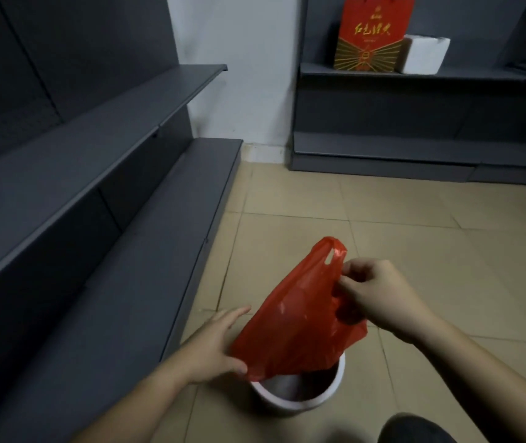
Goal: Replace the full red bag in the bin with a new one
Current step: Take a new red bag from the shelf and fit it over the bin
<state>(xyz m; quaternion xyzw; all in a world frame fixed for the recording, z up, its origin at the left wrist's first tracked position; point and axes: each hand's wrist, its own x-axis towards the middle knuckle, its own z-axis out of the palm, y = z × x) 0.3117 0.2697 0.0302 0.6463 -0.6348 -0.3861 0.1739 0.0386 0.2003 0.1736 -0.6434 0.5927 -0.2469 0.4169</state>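
A thin red plastic bag (293, 318) hangs slack over a small white round bin (300, 402) on the tiled floor. My right hand (383, 295) pinches the bag's upper edge near its handle loop. My left hand (213, 346) grips the bag's lower left edge with the thumb, fingers stretched out. The bag's bottom dips just inside the bin's rim. The bin's inside looks dark, and I cannot tell what it holds.
Dark grey metal shelving (95, 161) runs along the left, close to the bin. More shelving at the back right carries a red gift bag (372, 36) and a white foam box (423, 54). My knee (415, 430) shows at the bottom right.
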